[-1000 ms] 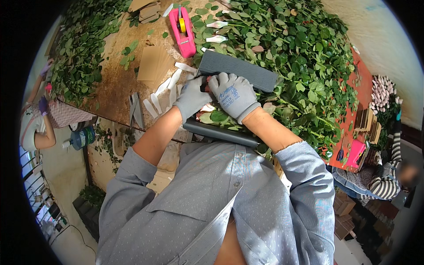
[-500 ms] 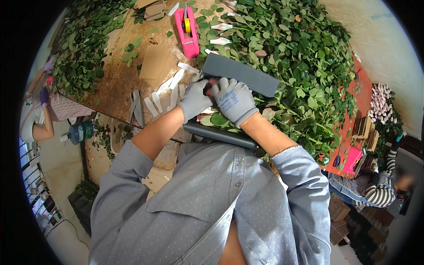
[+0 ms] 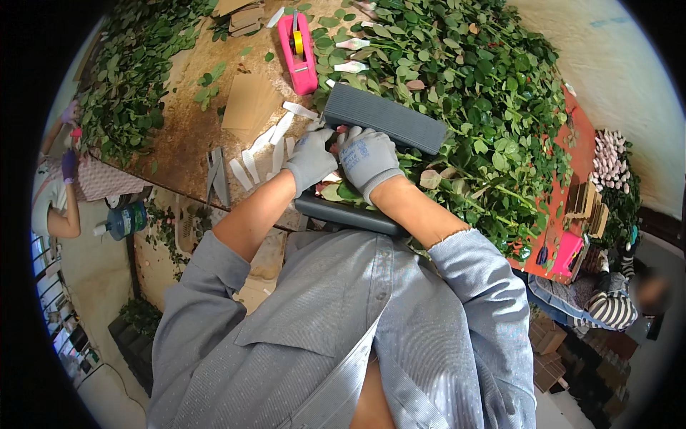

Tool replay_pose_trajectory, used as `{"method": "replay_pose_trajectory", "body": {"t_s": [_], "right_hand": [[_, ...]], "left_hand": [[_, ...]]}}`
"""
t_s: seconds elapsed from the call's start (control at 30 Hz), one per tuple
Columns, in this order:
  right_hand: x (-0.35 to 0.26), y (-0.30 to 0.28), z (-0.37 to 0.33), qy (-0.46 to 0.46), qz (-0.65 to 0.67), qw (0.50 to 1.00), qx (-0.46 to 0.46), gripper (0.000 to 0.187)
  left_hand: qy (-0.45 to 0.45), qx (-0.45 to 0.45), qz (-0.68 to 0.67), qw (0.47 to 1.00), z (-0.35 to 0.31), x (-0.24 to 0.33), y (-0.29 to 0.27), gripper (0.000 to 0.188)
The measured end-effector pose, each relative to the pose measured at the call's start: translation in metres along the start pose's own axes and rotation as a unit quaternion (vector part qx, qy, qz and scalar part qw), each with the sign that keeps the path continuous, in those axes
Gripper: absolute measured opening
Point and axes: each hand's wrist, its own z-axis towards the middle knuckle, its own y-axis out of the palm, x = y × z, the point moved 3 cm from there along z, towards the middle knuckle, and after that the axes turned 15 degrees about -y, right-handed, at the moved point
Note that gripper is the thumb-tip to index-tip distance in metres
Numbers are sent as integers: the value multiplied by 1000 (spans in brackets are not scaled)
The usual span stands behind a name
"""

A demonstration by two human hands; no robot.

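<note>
My left hand (image 3: 311,161) and my right hand (image 3: 369,161), both in grey gloves, meet just in front of my chest. Their fingers are curled around a pinkish-red rose (image 3: 341,130), and most of the bloom is hidden by the gloves. A dark grey ribbed block (image 3: 386,119) lies just beyond the fingers. Nearer to me, under the wrists, runs a dark grey padded bar (image 3: 349,216). Loose petals and green leaves (image 3: 349,191) show between the bar and my right hand. White sleeves (image 3: 244,171) are scattered to the left of my left hand.
Leafy rose stems (image 3: 471,107) cover the right of the table. A pink tape dispenser (image 3: 298,61), brown cardboard sheets (image 3: 249,107) and scissors (image 3: 217,177) lie to the left. Another leaf pile (image 3: 136,79) is far left. Co-workers stand at both sides, one in striped sleeves (image 3: 613,309).
My hands stay together at the bloom, with the right hand shifting slightly left and turning a little. The whole view has moved slightly.
</note>
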Motion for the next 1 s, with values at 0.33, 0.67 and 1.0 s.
{"method": "replay_pose_trajectory", "body": {"t_s": [0.33,0.67,1.0], "right_hand": [[6,-34,-36,58,114,985,117,41],[-1,-21,-57,132,164,932,295,64],[-6,-17,-53,66,136,931,332,54]], "left_hand": [[77,101,70,989,-69,49,-51,42],[278,145,172,934,-115,72,-24,20],[261,160,203,930,-106,60,-15,17]]}}
